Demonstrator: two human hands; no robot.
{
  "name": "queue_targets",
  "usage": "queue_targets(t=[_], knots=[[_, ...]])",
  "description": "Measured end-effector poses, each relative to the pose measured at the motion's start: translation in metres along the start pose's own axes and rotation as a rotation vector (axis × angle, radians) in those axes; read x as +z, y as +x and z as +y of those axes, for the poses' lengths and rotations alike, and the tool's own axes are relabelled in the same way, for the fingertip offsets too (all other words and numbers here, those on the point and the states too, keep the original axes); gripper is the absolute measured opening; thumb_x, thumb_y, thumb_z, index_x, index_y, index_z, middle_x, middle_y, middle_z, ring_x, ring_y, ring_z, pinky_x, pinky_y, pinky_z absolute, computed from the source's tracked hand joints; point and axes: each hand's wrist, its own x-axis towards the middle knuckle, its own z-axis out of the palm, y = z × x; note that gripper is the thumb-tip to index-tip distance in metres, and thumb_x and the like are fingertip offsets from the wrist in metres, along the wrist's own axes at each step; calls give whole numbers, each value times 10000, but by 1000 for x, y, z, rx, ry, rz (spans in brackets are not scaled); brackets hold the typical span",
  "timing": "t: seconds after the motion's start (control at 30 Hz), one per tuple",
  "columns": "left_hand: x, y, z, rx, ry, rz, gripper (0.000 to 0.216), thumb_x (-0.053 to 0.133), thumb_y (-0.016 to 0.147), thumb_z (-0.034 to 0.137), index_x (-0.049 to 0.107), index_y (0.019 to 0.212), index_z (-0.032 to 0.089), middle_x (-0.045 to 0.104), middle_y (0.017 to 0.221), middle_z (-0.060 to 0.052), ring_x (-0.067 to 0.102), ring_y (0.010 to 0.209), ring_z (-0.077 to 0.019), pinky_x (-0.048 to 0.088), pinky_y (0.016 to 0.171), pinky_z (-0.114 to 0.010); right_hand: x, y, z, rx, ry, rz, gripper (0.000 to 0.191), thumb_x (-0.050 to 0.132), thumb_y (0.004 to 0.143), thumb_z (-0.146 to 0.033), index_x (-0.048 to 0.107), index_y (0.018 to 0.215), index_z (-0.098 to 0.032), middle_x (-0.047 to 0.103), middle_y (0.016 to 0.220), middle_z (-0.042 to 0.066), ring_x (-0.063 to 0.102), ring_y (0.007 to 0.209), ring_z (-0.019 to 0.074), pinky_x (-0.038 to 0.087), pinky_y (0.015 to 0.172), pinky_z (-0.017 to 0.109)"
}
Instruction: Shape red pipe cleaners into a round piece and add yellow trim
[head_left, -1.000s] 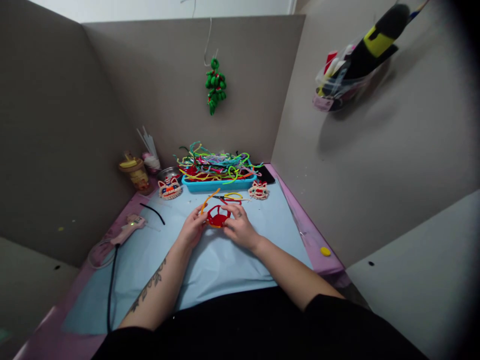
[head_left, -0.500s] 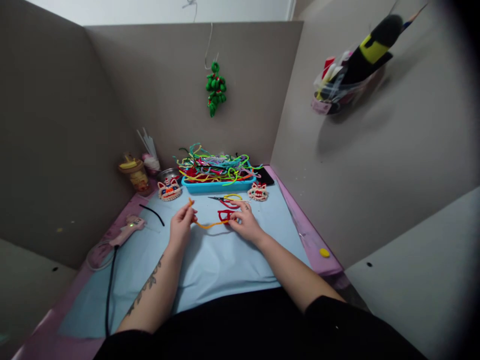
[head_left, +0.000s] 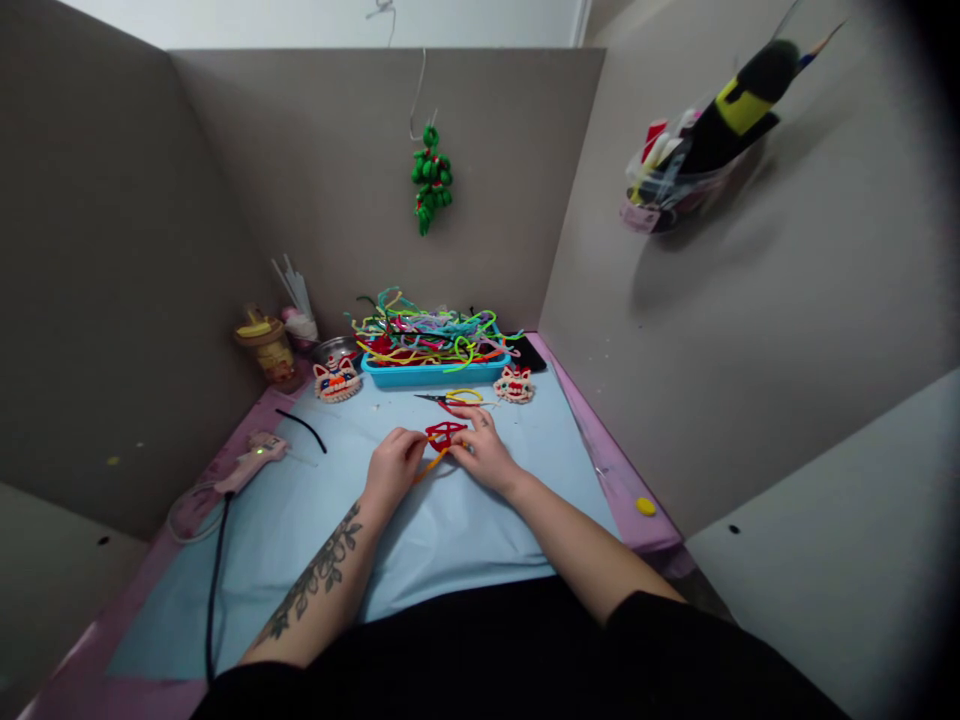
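Observation:
A small red pipe-cleaner piece point(head_left: 444, 434) lies on the light blue mat point(head_left: 420, 530), held between both hands. My right hand point(head_left: 484, 452) grips its right side with closed fingers. My left hand point(head_left: 394, 465) pinches an orange pipe cleaner point(head_left: 433, 464) that runs from the red piece down to the left. Scissors with red handles point(head_left: 442, 400) and a yellow pipe cleaner loop point(head_left: 466, 394) lie just beyond the hands.
A blue tray point(head_left: 435, 372) heaped with coloured pipe cleaners stands at the back, with two small finished faces point(head_left: 336, 381) point(head_left: 515, 384) beside it. A pink glue gun point(head_left: 251, 460) with its cord lies left. Grey partition walls enclose the desk; a green ornament point(head_left: 430, 178) hangs on the back wall.
My left hand, which had pulled the orange pipe cleaner out to the left, has come back in beside the red piece. My right hand has stayed on the red piece.

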Motion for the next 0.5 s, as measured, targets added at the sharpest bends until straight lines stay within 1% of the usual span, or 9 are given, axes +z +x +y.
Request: queue_targets(t=[0.17, 0.37, 0.5], knots=[[2, -2, -1, 113, 155, -24, 140, 554, 856, 242, 693, 847, 225, 628, 793, -31, 570, 722, -163, 434, 689, -272, 4, -1, -1, -22, -28, 13, 99, 614, 794, -151, 667, 740, -214, 500, 1275, 87, 402, 1234, 258, 353, 1061, 503], [10, 0, -1, 240, 290, 62, 172, 525, 896, 263, 667, 830, 193, 653, 798, -55, 566, 800, -199, 435, 762, -332, 7, -1, -5, -12, -5, 15, 82, 619, 793, -153, 668, 749, -202, 515, 1251, 104, 433, 1203, 263, 371, 1041, 496], [12, 1, 1, 335, 328, 66, 164, 531, 899, 256, 655, 811, 196, 669, 759, -35, 572, 756, -184, 443, 766, -337, 7, 0, -9, -30, 10, -2, 86, 607, 794, -148, 671, 798, -205, 509, 1260, 103, 428, 1208, 267, 373, 1039, 513]])
